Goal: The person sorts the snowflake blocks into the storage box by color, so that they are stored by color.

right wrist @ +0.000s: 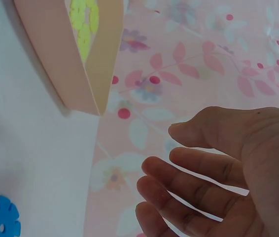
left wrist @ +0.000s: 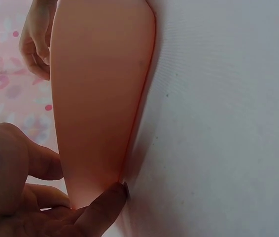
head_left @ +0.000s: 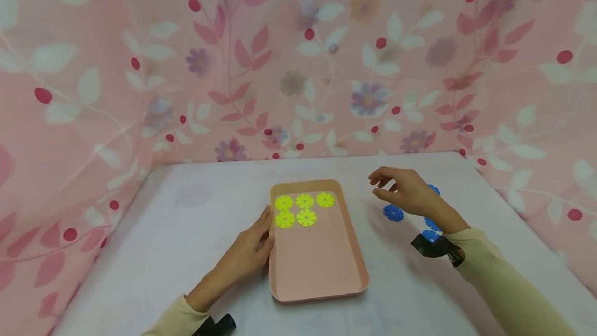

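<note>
A pink rectangular tray [head_left: 319,268] stands on the table. Several yellow-green notched plastic discs [head_left: 304,201] lie flat at its far end, three in the back row and two in front. My left hand [head_left: 247,250] rests along the tray's left side, fingers against the outer wall. My right hand [head_left: 406,188] hovers right of the tray, fingers loosely bent, and the right wrist view shows nothing between thumb and fingers. Several blue notched discs lie beneath and around it; one blue disc [head_left: 394,213] shows whole, others are partly hidden by the hand and wrist.
A white cloth [head_left: 186,232] covers the table. Behind and on both sides hangs a pink floral curtain [head_left: 280,66]. Each wrist carries a black strapped device, such as the right wrist device [head_left: 436,248].
</note>
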Demonstrator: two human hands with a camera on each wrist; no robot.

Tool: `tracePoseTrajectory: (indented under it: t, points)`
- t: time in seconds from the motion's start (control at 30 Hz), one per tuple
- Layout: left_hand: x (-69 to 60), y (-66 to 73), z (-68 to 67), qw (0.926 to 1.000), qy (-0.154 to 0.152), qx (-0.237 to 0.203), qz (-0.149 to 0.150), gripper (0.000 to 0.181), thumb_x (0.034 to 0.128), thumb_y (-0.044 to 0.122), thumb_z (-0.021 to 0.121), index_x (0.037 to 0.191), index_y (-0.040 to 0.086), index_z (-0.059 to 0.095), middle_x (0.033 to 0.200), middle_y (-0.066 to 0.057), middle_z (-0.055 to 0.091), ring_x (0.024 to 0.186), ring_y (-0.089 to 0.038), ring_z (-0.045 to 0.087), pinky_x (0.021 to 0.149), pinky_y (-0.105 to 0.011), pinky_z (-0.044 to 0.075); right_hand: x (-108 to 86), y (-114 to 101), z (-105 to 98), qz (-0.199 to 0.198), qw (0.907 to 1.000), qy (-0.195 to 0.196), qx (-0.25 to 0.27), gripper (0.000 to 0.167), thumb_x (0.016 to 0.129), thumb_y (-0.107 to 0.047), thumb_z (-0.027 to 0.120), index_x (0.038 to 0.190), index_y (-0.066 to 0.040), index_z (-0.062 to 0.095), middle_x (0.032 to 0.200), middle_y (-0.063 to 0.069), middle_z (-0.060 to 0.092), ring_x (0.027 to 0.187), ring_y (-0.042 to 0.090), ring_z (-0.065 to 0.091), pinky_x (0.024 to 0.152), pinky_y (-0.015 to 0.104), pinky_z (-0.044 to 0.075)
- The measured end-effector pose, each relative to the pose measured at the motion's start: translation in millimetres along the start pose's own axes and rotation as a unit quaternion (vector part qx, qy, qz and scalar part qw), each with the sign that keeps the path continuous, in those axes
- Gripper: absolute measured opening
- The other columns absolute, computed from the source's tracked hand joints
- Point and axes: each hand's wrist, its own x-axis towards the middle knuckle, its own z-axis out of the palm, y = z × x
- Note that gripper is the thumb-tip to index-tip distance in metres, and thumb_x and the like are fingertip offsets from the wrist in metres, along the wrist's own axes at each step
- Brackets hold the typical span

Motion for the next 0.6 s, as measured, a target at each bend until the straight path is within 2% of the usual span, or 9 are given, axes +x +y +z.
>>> tracePoseTrajectory:
  t: [0.13,0.37,0.6]
  points:
    - [4.2,1.5,-2.2,1.0,0.002,0.005,0.001,0.063,0.1024,0.004,0.06,0.158,-0.006,0.031,0.167,-0.019,0.023,0.15,-0.03,0.03,0.118,-0.049,0.03,-2.7,3.8,-10.2,0.001,1.0,0.002,-0.001,0.023,0.096,-0.008,0.075,0.118,-0.005,0.07,0.11,0.003,0.071,0.098,0.023,0.068,0.082,0.046,0.059]
    - [6.8,2.4,-6.6,0.9997,0.005,0.004,0.025,0.064,0.1015,0.002,0.06,0.157,-0.009,0.031,0.166,-0.024,0.024,0.149,-0.035,0.032,0.116,-0.054,0.032,-6.4,10.5,-23.1,0.024,0.9995,0.017,-0.006,0.023,0.095,-0.005,0.075,0.118,-0.006,0.071,0.109,0.003,0.072,0.099,0.023,0.068,0.083,0.047,0.06]
    - [3.8,-0.8,-2.4,1.0,-0.003,-0.007,0.004,0.064,0.102,0.002,0.06,0.158,-0.006,0.031,0.167,-0.02,0.023,0.15,-0.031,0.03,0.118,-0.049,0.03,-9.3,16.0,-18.9,0.033,0.9993,0.015,0.001,0.021,0.096,-0.008,0.075,0.117,-0.007,0.072,0.108,0.0,0.072,0.099,0.021,0.068,0.083,0.038,0.059]
